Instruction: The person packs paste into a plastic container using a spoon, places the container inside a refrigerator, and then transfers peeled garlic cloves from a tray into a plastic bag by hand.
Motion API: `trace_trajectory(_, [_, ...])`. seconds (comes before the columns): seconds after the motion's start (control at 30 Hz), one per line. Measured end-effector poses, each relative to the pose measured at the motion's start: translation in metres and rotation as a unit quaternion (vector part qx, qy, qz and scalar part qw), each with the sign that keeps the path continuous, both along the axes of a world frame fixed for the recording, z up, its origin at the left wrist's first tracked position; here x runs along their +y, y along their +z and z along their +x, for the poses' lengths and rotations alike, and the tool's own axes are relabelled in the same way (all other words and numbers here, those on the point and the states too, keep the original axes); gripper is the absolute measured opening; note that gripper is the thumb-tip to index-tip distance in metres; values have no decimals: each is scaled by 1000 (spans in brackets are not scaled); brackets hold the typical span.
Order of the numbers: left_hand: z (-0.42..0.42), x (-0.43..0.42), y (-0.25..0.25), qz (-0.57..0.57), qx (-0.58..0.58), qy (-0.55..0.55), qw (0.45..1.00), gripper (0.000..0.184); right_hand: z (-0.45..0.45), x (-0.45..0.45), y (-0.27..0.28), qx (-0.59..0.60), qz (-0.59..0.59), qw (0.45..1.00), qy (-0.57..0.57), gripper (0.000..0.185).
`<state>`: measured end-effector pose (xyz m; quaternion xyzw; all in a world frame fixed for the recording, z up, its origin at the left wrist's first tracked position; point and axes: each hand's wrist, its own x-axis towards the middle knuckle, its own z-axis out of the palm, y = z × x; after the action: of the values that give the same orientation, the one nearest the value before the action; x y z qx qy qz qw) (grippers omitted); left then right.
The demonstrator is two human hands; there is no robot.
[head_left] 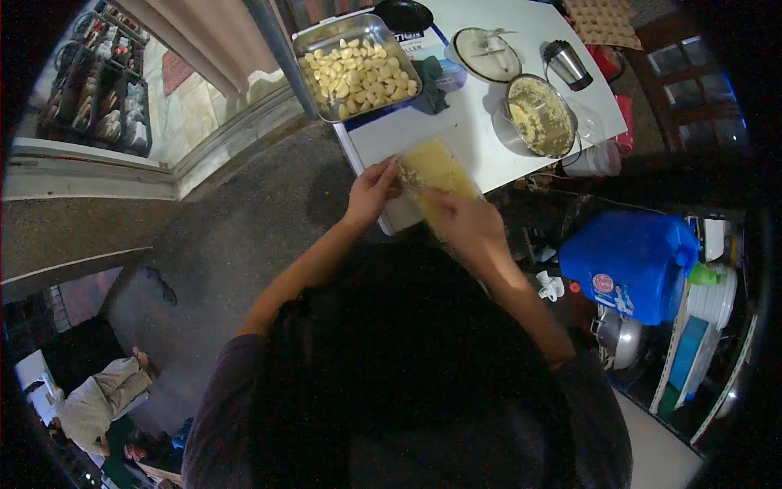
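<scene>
A yellow cutting board [444, 167] lies at the near edge of the white table, with small chopped bits [412, 176] scattered on its left part. My left hand [375, 192] is at the board's left edge, fingers closed together by the bits; what they pinch is hidden. Over the board's lower part, my right hand [470, 230] is closed and smeared by motion, and whatever it grips does not show. Beyond the board, a metal tray [330, 37] holds many pale peeled cloves [357, 75] that look like garlic. A pot [511, 134] to the right contains a pale yellow chopped mass [539, 114].
Behind the pot are a round lidded dish [486, 55] and a steel tumbler [568, 65]. A dark cloth [429, 85] lies beside the tray. A blue jug [627, 265] stands on the right-hand shelf. At lower left, another person [98, 403] is seated.
</scene>
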<state>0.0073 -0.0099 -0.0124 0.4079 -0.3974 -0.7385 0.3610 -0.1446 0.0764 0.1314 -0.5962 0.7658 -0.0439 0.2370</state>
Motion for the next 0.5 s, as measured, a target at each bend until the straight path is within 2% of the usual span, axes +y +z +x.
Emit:
trace_trajectory(0.07, [0,0,-4,-10,-16,-4,1000,41,-4,-5,4,40,8,999,5,35])
trace_trajectory(0.13, [2,-1,-5,-28,-46,-20,998,40,-8,-4,-5,32,3,999,22,36])
trace_trajectory(0.23, [1,-3,-3,1,-11,-12,1000,38,-29,5,-9,6,-27,996,81,37])
trace_trajectory(0.33, [1,-9,13,-49,-87,-13,995,34,-63,22,5,32,-8,992,121,36])
trace_trajectory(0.37, [-3,-17,8,-134,-134,6,982,31,-73,26,11,51,9,990,132,35])
trace_trajectory(0.43, [-13,-42,-1,-295,-227,48,927,26,-92,38,18,16,-54,991,121,34])
trace_trajectory(0.5, [-21,-56,18,-340,-280,-35,897,22,-101,37,24,-22,-82,991,102,32])
